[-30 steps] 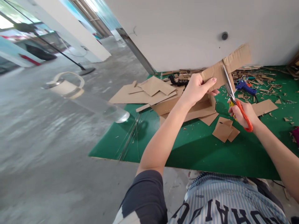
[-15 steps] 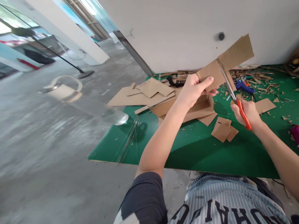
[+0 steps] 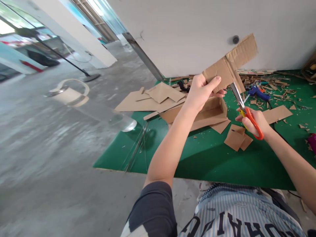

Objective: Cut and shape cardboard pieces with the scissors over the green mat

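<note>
My left hand (image 3: 203, 89) pinches a brown piece of cardboard (image 3: 219, 72) by its lower left part, thumb on top, and holds it above the table. A strip of the piece sticks out to the upper right, and a narrow flap hangs at its right side. My right hand (image 3: 255, 121) is closed on the scissors (image 3: 254, 123), which have orange and yellow handles. The blades point up and left, with their tips at the lower edge of the cardboard. Beneath my hands an open cardboard box (image 3: 209, 115) lies on the table.
The green table (image 3: 209, 164) bears flat cardboard sheets (image 3: 160, 95) at left and small squares (image 3: 234, 138) in front. A blue glue gun (image 3: 259, 93) lies among scraps at the back right. A clear plastic bottle (image 3: 106, 117) overlaps the left edge. A white wall (image 3: 197, 33) stands behind.
The cardboard has moved slightly left with my left hand. The scissors have moved down out of the slit, from along its line to the lower edge, and their handles have spread apart.
</note>
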Tool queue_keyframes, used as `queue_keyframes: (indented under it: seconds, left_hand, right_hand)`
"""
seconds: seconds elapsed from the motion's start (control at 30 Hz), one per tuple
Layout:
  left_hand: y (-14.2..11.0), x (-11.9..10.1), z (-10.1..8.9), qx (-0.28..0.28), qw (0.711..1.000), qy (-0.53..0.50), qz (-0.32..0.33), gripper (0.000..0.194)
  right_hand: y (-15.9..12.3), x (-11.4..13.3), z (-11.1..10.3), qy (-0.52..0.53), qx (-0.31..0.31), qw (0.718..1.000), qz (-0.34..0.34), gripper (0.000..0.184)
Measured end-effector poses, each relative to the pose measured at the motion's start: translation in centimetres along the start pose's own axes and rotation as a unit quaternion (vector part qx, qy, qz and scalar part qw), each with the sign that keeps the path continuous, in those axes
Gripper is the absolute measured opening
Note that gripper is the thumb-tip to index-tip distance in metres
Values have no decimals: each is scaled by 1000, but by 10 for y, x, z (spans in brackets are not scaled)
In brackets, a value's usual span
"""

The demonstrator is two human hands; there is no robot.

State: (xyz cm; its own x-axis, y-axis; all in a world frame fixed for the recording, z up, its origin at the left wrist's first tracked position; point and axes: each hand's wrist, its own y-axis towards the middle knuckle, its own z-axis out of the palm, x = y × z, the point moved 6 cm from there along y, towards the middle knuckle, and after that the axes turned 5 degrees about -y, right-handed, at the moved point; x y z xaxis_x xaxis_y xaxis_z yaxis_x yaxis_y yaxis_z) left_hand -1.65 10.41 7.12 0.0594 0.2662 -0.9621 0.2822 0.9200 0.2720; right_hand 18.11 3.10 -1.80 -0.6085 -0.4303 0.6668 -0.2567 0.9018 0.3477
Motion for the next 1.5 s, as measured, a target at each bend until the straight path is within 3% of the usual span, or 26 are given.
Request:
queue_keyframes:
  seconds: [0.13,0.33,0.47,0.67,0.93,1.17,1.5]
  left_hand:
    - [1,0,0,-16,1000,11,24,41]
    - [9,1,-21,-89,992,28,85,47]
    - [13,1,-28,-80,991,62,87,47]
    - [17,-5,-47,-129,980,94,123,48]
    - [8,0,-20,21,981,174,80,41]
    - [4,-4,-13,19,993,111,46,44]
    - [0,-4,-6,48,996,80,16,51]
  right_hand:
    - [0,0,0,50,35,998,19,79]
    - [0,0,-6,65,50,997,6,73]
    - [1,1,-10,68,47,996,-14,69]
    - [-3,-7,-4,77,77,994,-20,81]
    - [0,-1,-12,89,36,995,4,76]
    - [-1,5,-13,91,49,995,4,75]
    - [-2,-13,-7,102,68,992,-7,75]
